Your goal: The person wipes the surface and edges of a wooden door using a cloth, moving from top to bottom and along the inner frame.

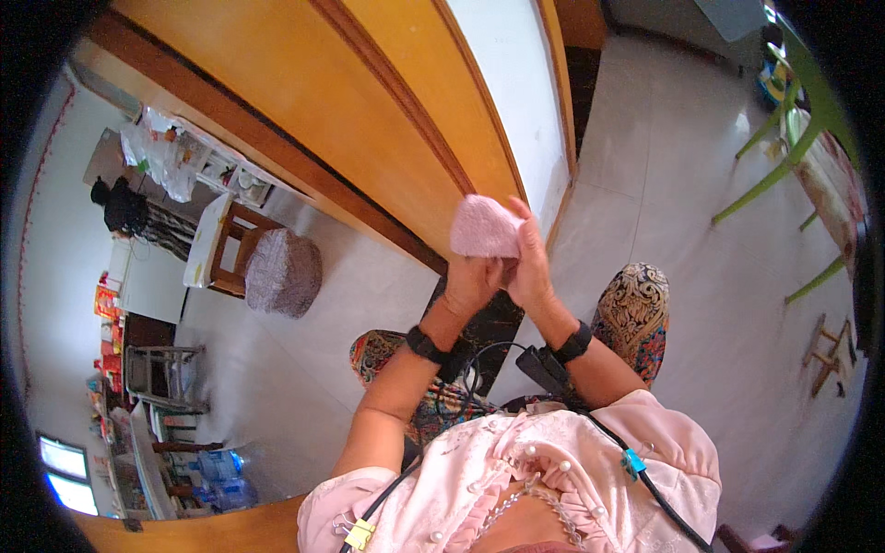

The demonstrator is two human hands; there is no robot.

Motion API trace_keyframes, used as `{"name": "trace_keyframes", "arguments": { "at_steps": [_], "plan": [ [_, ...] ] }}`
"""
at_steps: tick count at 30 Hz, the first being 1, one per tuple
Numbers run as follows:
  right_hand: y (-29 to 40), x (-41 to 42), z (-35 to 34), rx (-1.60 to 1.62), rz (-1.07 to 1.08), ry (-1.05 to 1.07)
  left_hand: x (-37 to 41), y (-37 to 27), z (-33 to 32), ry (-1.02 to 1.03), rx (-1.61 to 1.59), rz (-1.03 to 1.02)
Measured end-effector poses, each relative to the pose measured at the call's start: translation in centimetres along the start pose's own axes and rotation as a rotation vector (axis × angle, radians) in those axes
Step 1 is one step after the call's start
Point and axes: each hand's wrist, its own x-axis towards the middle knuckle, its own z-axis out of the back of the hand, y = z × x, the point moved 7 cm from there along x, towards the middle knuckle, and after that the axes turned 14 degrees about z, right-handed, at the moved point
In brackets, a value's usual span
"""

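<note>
A folded pink cloth (486, 227) is held up in front of the wooden door (387, 138), between my two hands. My left hand (473, 282) is just below the cloth, partly behind its lower edge; its fingers are largely hidden. Along the cloth's right side lies my right hand (531, 259), its fingers bent around that edge. The hands are close together, and whether the cloth touches the door cannot be told. Each wrist bears a black band, with a black cable hanging between the forearms.
A fabric-covered stool (283, 273) and a wooden chair (231, 245) stand to the left. Beyond them are a metal-framed chair (166, 377) and blue water bottles (225, 477). Green chairs (767, 173) stand at the right, near a small wooden stool (827, 349). The door's edge runs close to my hands.
</note>
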Motion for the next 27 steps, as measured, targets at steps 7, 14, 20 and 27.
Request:
{"name": "trace_keyframes", "arguments": {
  "at_steps": [7,14,20,27],
  "plan": [
    [3.4,1.8,-2.3,0.243,-0.09,0.025,3.2,-3.7,5.1,0.277,-0.328,0.174],
    [12.2,11.0,-14.8,0.399,0.648,0.241,7.4,-2.1,13.2,-0.476,-0.373,0.002],
    [9.3,6.1,-17.8,-1.184,1.353,0.328,12.9,-1.1,11.3,-0.203,-0.411,0.266],
    [8.5,6.0,-12.6,-0.688,1.09,0.304,9.0,-2.5,11.5,-0.501,0.058,0.087]
  ]
}}
